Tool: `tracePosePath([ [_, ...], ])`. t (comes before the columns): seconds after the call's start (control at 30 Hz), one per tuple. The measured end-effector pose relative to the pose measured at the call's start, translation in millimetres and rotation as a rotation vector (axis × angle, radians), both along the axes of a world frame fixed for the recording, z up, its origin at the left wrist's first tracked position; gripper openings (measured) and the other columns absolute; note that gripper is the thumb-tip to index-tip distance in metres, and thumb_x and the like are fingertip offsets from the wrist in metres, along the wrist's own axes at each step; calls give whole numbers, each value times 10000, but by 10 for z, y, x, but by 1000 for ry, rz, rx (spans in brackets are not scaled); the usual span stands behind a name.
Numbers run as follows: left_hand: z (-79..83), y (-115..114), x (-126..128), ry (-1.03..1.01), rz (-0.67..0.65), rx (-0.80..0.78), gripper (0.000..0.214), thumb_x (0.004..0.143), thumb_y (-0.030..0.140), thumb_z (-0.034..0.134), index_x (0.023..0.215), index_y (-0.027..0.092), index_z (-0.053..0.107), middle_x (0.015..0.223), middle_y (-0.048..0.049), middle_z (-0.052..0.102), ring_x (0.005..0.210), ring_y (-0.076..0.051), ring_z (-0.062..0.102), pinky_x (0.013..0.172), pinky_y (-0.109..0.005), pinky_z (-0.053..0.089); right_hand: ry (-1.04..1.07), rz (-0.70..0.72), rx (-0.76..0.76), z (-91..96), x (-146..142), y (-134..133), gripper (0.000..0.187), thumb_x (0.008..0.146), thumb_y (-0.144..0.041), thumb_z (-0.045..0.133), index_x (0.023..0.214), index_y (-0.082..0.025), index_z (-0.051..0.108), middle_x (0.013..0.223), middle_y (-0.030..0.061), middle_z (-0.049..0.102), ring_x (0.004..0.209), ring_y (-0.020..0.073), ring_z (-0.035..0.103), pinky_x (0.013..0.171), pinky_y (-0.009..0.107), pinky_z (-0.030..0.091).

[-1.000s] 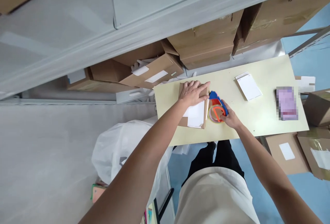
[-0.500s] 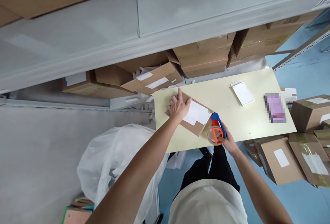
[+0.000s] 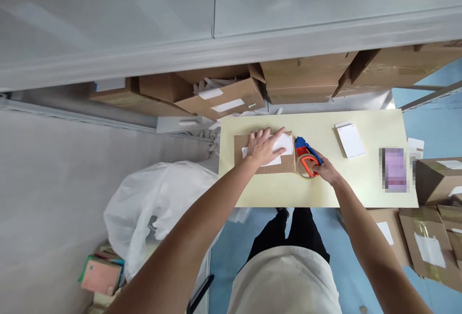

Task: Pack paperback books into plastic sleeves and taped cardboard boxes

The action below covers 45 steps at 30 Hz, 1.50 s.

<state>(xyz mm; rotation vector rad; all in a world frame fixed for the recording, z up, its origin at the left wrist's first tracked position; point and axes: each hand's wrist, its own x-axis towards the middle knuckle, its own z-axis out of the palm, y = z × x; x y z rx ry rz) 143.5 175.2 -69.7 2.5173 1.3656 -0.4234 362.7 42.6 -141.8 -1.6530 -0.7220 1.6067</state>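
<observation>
My left hand (image 3: 262,148) lies with fingers spread on top of a small cardboard box (image 3: 245,162), partly covering its white label (image 3: 285,145). The box sits near the left end of a pale yellow table (image 3: 325,189). In my right hand (image 3: 327,170) is a blue and orange tape dispenser (image 3: 306,156) with a roll of clear tape on it. Its blue head is at the box's right edge; whether it touches the box I cannot tell.
A stack of white cards (image 3: 350,139) and a pixelated purple item (image 3: 395,169) lie on the table's right part. Behind stands a shelf holding an open carton (image 3: 225,99). More boxes (image 3: 428,242) stand at the right, and a white plastic bag (image 3: 144,208) at the left.
The box has turned to line up with the table's edges. My left hand has shifted across its top onto the label. The tape dispenser has moved up along the box's right end.
</observation>
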Motion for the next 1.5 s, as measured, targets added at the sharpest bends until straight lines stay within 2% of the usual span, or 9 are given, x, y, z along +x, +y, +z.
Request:
tracePosePath([
  [0.23, -16, -8, 32, 4, 10, 20, 675, 916, 611, 364, 1522, 347, 230, 1303, -131, 529, 1145, -327, 463, 940, -455, 313, -62, -23, -48, -95, -510, -1209, 860, 586, -148, 554, 1434, -220, 427, 1237, 77, 651, 1082, 253, 624, 984, 437, 476],
  [0.33, -26, 8, 50, -6, 61, 35, 670, 923, 604, 339, 1525, 332, 228, 1286, -140, 541, 1141, -333, 477, 938, -464, 330, -31, -121, -12, -104, -828, -1341, 841, 597, -160, 529, 1430, -204, 423, 1271, 90, 634, 1140, 248, 607, 1012, 419, 463],
  [0.53, -6, -99, -118, -21, 277, 13, 743, 932, 584, 305, 1558, 246, 91, 1448, -203, 423, 1220, -368, 469, 946, -504, 386, -5, -235, -1, -59, -704, -553, 809, 654, -266, 602, 1442, -227, 418, 1213, 71, 674, 1047, 237, 646, 877, 369, 540],
  [0.77, 16, -18, -270, -26, 100, -33, 972, 739, 722, 572, 1538, 299, 214, 1634, -154, 23, 1453, -495, 44, 1080, -679, 164, 47, -130, -25, -50, -145, 629, 680, 603, -328, 721, 1266, -228, 611, 1079, 47, 730, 972, 248, 662, 827, 386, 538],
  [0.9, -5, 327, -171, -76, -54, -2, 1250, 488, 800, 711, 1530, 285, 252, 1629, -164, 68, 1457, -487, 9, 1111, -676, -3, 43, -42, 40, -137, -139, 731, 719, 539, -183, 686, 1253, -232, 619, 1034, 21, 739, 963, 229, 661, 860, 371, 529],
  [1.03, -94, 470, -104, -128, -37, -3, 1271, 475, 797, 719, 1534, 285, 238, 1606, -164, 174, 1430, -470, 153, 1128, -639, 0, -28, -29, 78, -169, -154, 658, 759, 575, -167, 640, 1328, -221, 559, 1108, 37, 719, 976, 216, 656, 877, 363, 532],
  [1.23, -112, 414, -106, -141, -11, -6, 1257, 490, 794, 719, 1535, 295, 228, 1585, -146, 210, 1417, -457, 163, 1133, -612, -24, -188, 37, 39, -114, -230, -104, 830, 610, -127, 570, 1428, -214, 455, 1148, 66, 700, 963, 237, 668, 843, 388, 561],
  [1.37, -107, 414, -99, -157, -23, 3, 1227, 519, 785, 710, 1535, 298, 223, 1577, -140, 218, 1412, -460, 156, 1129, -605, -31, -306, 66, 90, -153, -602, -1005, 801, 641, -136, 524, 1431, -229, 441, 1220, 86, 632, 1071, 243, 636, 920, 404, 533],
  [1.5, -108, 408, -57, -152, 13, 30, 1150, 585, 783, 668, 1533, 308, 224, 1563, -147, 237, 1404, -445, 191, 1128, -594, -3, -328, -66, 76, -228, -1013, -1316, 816, 650, -158, 512, 1455, -226, 392, 1244, 98, 603, 1113, 246, 613, 953, 409, 515],
])
